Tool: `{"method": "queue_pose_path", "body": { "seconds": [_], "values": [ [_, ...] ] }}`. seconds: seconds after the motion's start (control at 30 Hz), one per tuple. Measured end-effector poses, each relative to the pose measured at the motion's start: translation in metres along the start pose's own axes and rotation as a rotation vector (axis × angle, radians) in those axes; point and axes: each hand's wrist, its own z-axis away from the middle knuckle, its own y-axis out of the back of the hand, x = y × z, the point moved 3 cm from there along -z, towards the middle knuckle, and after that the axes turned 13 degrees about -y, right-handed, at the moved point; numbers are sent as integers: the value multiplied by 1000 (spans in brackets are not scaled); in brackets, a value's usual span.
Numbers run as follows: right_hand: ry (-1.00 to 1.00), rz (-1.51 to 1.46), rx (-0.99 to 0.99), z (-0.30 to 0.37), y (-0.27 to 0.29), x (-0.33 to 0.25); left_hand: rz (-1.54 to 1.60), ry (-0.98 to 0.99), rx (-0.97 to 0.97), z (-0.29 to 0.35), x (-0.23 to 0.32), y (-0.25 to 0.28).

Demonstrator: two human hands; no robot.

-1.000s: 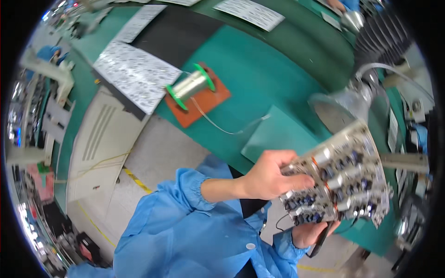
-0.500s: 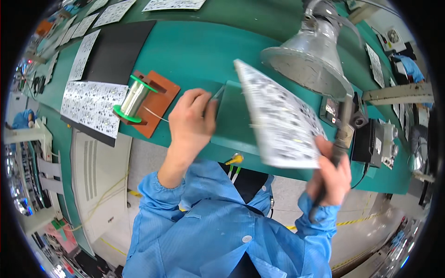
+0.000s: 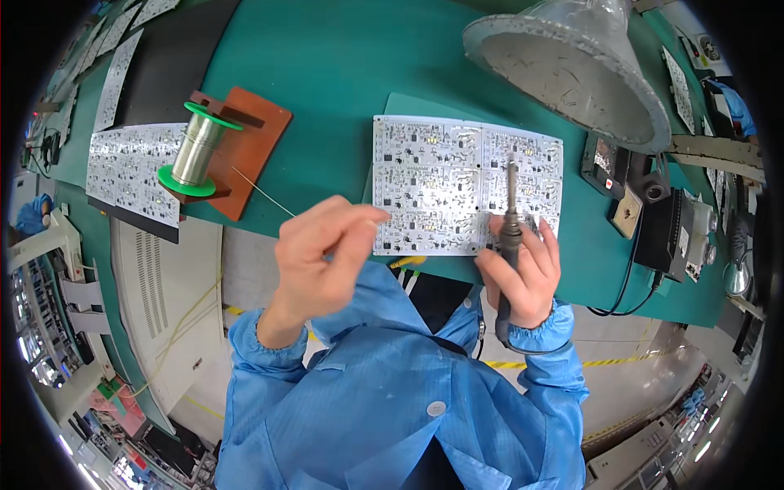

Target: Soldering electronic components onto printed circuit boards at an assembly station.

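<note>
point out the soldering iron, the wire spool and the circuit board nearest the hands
Soldering iron (image 3: pixel 511 233): head view, on its dark middle section.
Wire spool (image 3: pixel 198 152): head view, on the silvery wound wire.
Circuit board (image 3: pixel 457 186): head view, near the middle of its white face.

I watch through the left head camera, facing steeply down from above the jacket (image 3: pixel 367 416), which fills the near middle. The left hand (image 3: pixel 322 261) and right hand (image 3: pixel 527 278) sit close below the lens, the bench (image 3: pixel 327 73) stretching far beyond. My fisheye reaches past the spool (image 3: pixel 197 151) at left and the lamp (image 3: pixel 572 77) at right, bending straight edges.
</note>
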Motion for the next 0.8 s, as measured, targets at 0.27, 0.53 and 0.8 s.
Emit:
{"method": "queue_pose_path", "body": {
  "seconds": [0.27, 0.53, 0.8],
  "values": [
    [-453, -1139, 56, 18, -12, -37, 7, -223, -215, 9, 31, -43],
    [-439, -1046, 106, 17, -13, -38, -68, -209, -193, 20, 28, -48],
    [-371, -910, 79, 12, -3, -22, -202, -105, 3, 24, 13, -17]
  ]
}}
